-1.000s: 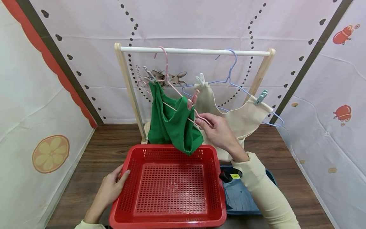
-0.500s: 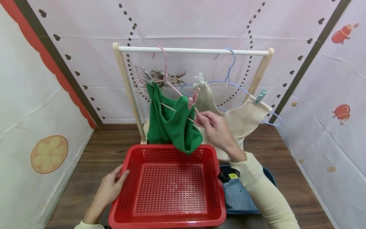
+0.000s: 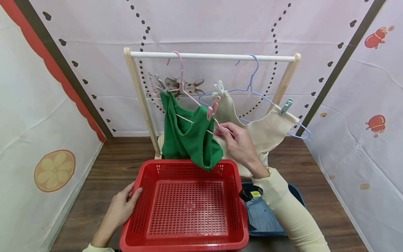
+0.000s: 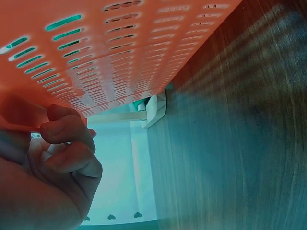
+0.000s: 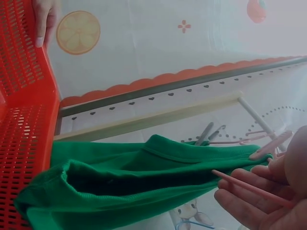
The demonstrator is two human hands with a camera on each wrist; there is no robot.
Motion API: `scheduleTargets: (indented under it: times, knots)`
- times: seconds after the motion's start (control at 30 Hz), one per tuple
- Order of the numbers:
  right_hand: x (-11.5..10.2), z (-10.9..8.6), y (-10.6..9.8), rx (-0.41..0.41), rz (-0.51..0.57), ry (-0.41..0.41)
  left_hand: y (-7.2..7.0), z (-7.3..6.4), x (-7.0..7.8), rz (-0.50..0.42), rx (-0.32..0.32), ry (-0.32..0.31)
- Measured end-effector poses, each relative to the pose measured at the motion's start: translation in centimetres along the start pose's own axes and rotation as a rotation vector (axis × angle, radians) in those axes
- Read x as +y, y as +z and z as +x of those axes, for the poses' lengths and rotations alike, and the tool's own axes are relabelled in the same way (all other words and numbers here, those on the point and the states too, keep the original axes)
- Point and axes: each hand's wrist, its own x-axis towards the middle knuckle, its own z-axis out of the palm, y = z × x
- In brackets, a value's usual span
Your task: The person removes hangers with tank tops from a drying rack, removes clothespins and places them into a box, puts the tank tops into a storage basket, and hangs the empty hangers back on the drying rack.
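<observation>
Two hands are shown: the pink hanger (image 3: 181, 70) is pinched near one end by the right hand (image 3: 240, 141), and the red basket (image 3: 189, 217) is gripped at its rim by the left hand (image 3: 121, 206). Green cloth (image 3: 189, 136) is pegged to the hanger, above the basket's far edge. Backdrop lettering (image 3: 150, 81) and a yellow wrist label (image 3: 255, 193) cannot be read. Only from the left wrist are curled fingers (image 4: 72, 132) seen outside the basket.

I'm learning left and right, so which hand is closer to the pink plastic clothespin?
Right. The right hand pinches the slim pink hanger just beside the clothespin. The left hand is farther away, gripping the red perforated plastic basket at its left side.
</observation>
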Motion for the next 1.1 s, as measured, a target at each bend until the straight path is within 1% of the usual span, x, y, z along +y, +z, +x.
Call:
scheduleTargets:
  times: [0.27, 0.53, 0.97, 1.1]
  knots:
    - [0.2, -0.2, 0.2, 0.019, 0.017, -0.018, 0.1, -0.4, -0.1, 0.000, -0.005, -0.006]
    - [0.2, 0.1, 0.0, 0.045, 0.054, -0.046, 0.1, -0.2, -0.1, -0.001, -0.009, -0.021]
    - [-0.5, 0.9, -0.5, 0.082, 0.067, -0.092, 0.0, 0.0, 0.2, 0.012, 0.007, 0.015]
    - [-0.7, 1.1, -0.7, 0.095, 0.088, -0.103, -0.1, 0.0, 0.2, 0.009, 0.004, 0.011]
